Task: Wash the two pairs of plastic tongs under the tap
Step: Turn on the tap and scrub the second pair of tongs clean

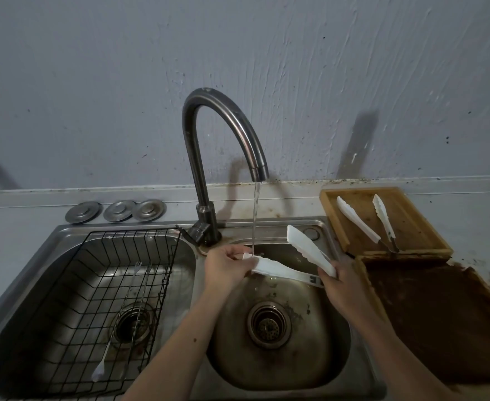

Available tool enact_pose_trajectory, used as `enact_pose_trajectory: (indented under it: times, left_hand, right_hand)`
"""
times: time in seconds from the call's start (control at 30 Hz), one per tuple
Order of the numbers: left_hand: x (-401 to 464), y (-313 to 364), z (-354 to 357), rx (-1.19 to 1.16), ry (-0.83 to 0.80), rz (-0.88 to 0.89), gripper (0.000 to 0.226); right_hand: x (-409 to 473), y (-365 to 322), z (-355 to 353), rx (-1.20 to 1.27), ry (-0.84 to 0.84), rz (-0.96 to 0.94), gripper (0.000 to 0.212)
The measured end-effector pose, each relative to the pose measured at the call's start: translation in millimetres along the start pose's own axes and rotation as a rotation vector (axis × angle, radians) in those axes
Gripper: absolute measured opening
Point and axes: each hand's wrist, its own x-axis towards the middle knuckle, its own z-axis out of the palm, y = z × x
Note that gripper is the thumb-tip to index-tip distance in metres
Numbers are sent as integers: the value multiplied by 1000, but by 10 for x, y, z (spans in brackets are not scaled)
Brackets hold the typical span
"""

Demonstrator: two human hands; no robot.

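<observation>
One pair of white plastic tongs is held spread apart over the right sink basin. My right hand grips its hinge end. My left hand pinches the tip of the lower arm, right where the water stream from the curved tap lands. The upper arm points up and left, outside the stream. The second pair of white tongs lies spread apart in a wooden tray on the counter at the right.
The left basin holds a black wire rack with thin utensils in it. Three metal lids lie behind it. A dark, stained wooden tray sits right of the sink, in front of the lighter tray.
</observation>
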Motion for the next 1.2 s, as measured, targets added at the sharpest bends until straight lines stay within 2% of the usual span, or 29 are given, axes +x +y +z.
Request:
enact_pose_trajectory:
  times: [0.13,0.27,0.33,0.47,0.53,0.6,0.7,0.8,0.87,0.93,1.0,1.07,1.13,1.2]
  left_hand:
    - [-47,18,-32,180,-106,20,11]
    - [-57,20,-12,421,-203,-2,30]
    - [-41,51,2,533,-222,27,38]
    - [-6,152,32,562,-185,115,44]
    - [15,219,48,466,-162,105,38]
    - [27,283,68,372,-137,79,30]
    - [47,294,68,397,-104,105,30]
    - [50,290,45,240,-139,76,30]
    - [16,336,12,135,-153,124,28]
    - [-25,359,1,-73,-258,163,31]
    - [-54,338,-18,-399,-458,125,44]
    - [-46,266,-38,-620,-600,60,52]
    - [-24,201,-29,-642,-636,73,47]
    - [-10,136,2,-520,-579,129,41]
  right_hand:
    - [33,18,-3,33,54,-29,14]
    - [81,25,-25,37,64,-40,27]
    - [100,31,-34,30,72,-44,27]
    - [90,54,-23,26,55,-64,17]
    - [78,47,5,3,2,-73,3]
    - [60,22,44,16,-53,-72,14]
    - [4,-66,80,66,-114,-94,12]
    - [-43,-131,83,107,-264,-72,29]
    - [-65,-176,73,93,-373,-84,46]
    - [-111,-233,92,166,-445,-8,68]
    - [-132,-272,162,205,-453,90,84]
    - [-101,-294,276,204,-443,138,91]
    - [-78,-301,394,198,-431,182,82]
    - [-62,-295,489,198,-406,234,71]
